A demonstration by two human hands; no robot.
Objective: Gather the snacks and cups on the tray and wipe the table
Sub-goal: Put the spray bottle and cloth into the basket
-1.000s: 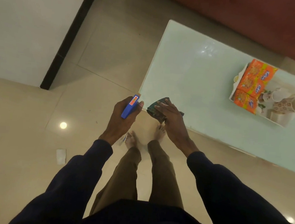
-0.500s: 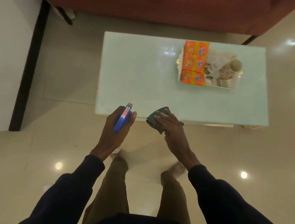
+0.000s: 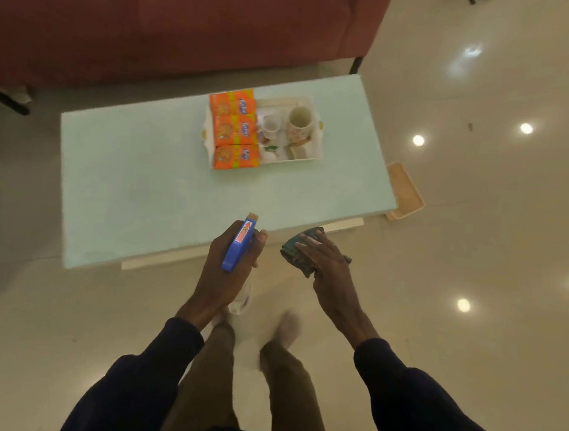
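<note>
Closest in you've got dark navy sleeves point(image 3: 432, 400) and brown trousers point(image 3: 213, 381) over a glossy cream tiled floor point(image 3: 481, 232). The left hand point(image 3: 227, 265) is wrapped round a blue plastic spray head with an orange label point(image 3: 239, 245), thumb up by the nozzle end, and a bit of clear bottle point(image 3: 239, 302) hangs out below the palm. The right hand point(image 3: 327, 263) holds a bunched-up dark green cloth point(image 3: 295, 250), fingers laid fairly flat over the top of it. It's right at the front edge of the table, and I can't tell if the cloth is touching it.

The table is a low rectangular one with a pale green glass top point(image 3: 141, 185). Toward its far side sits a white rectangular tray point(image 3: 315, 156). Three orange snack packets point(image 3: 235, 130) are lined up on its left end, and a tall floral mug point(image 3: 300, 122) and a smaller pale cup point(image 3: 271, 126) stand on its right part.

Off the table's right end a small beige tray point(image 3: 405, 191) lies on the floor. Behind it all is a dark red sofa point(image 3: 156, 15).
</note>
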